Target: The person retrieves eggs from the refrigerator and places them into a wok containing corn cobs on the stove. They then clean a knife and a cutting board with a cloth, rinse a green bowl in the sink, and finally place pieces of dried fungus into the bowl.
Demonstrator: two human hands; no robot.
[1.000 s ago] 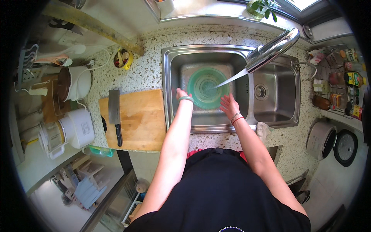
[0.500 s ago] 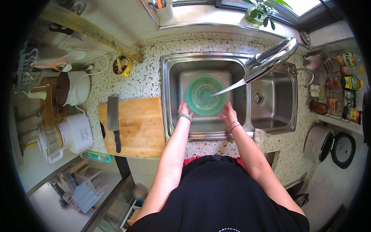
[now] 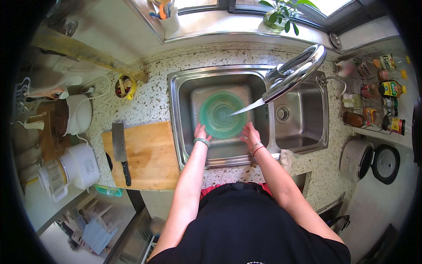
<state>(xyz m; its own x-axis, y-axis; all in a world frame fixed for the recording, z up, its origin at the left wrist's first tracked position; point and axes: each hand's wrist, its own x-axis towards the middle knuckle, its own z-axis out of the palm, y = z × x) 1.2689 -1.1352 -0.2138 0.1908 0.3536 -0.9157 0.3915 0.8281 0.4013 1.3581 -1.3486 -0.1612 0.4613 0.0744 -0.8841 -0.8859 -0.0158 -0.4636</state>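
A green, see-through bowl [image 3: 205, 111] sits in the larger sink basin [image 3: 211, 152], with water in it. From the chrome faucet [image 3: 293, 79] a stream of water [image 3: 246, 108] runs into the bowl. My left hand [image 3: 201, 132], with a green bangle at the wrist, grips the bowl's near left side. On the near right side my right hand [image 3: 250, 133] holds it too, fingers against the outer wall. Bracelets circle that wrist. The fingers under the bowl are partly hidden.
Left of the sink, a cleaver [image 3: 119, 145] lies on a wooden cutting board [image 3: 151, 154]. A yellow cup [image 3: 125, 87] stands behind it. A cloth [image 3: 288, 160] hangs at the sink's front edge. Bottles [image 3: 392, 89] fill a rack at right, above a rice cooker [image 3: 355, 159] with its lid open.
The whole view has shifted, so the sink and bowl appear slightly lower and further left. My hands stay at the bowl's sides, and water still runs into it.
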